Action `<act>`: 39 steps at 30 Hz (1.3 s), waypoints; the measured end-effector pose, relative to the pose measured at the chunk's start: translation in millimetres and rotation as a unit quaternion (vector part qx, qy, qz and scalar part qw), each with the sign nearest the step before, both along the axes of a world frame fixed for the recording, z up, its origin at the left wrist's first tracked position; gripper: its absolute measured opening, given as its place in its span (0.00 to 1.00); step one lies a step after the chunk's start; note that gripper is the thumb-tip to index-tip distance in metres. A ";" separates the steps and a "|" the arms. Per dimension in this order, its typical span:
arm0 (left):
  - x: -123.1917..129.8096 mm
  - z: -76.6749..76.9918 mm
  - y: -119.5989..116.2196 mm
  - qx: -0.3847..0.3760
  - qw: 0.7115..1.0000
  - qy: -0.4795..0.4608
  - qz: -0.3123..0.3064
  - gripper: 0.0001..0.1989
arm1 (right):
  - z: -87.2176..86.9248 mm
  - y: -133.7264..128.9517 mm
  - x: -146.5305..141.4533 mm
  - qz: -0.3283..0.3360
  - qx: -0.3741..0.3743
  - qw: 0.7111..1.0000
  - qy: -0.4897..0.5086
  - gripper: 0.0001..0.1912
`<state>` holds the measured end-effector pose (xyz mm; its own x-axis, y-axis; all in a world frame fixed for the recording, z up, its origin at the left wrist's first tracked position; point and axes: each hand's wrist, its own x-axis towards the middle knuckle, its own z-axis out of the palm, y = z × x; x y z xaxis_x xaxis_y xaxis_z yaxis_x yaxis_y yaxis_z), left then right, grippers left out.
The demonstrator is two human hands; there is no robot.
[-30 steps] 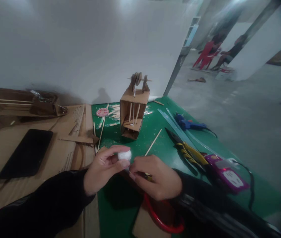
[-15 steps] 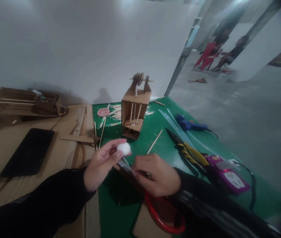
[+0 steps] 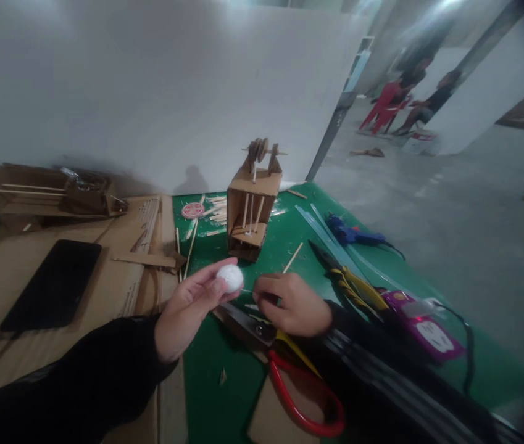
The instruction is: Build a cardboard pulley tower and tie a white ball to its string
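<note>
A ball of white string (image 3: 230, 279) is held between the thumb and fingers of my left hand (image 3: 192, 302). A thin strand of it appears to run across to my right hand (image 3: 292, 302), whose thumb and forefinger are pinched together on the strand. Below my right hand lie large scissors (image 3: 308, 394) with red handles, their blades pointing up and left. Just beyond both hands stands a cardboard frame (image 3: 252, 185), upright, with discs on a stick at its top and a white string hanging down inside between sticks.
Pliers (image 3: 358, 287), glue sticks (image 3: 331, 237), a blue glue gun (image 3: 354, 231) and a purple power strip (image 3: 428, 333) lie on the right. To the left are a black phone (image 3: 53, 283) and another cardboard structure (image 3: 53, 188). Loose sticks (image 3: 218, 209) lie behind. Two people sit far off.
My right hand has moved slightly up and away from the scissors, drawing the strand from a downward slant to nearly level. More of the scissors shows now. My left hand has barely moved.
</note>
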<state>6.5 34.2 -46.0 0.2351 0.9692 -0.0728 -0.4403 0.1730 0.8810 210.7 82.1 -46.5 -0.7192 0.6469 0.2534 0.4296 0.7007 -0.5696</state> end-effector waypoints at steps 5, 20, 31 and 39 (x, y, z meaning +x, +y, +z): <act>-3.3 -3.7 3.2 0.042 0.996 0.077 0.011 0.16 | 7.0 3.1 6.0 0.009 -0.001 1.000 0.009 0.07; 0.2 -3.7 5.3 0.080 0.970 0.228 0.014 0.17 | 18.8 -15.9 3.2 0.074 0.026 0.995 0.058 0.07; -4.5 -10.0 10.5 0.024 0.995 0.097 0.012 0.17 | 12.3 -1.6 11.1 0.047 0.021 0.998 0.042 0.08; 3.6 -6.2 2.8 0.072 0.967 0.244 -0.019 0.17 | 19.3 -9.9 8.3 0.082 0.055 0.993 0.067 0.08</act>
<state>10.1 37.0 -52.2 0.2428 0.9688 -0.0486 0.0391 0.0403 0.9984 219.0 72.2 -27.2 -0.7673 0.4871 0.4171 0.2297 0.8160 -0.5304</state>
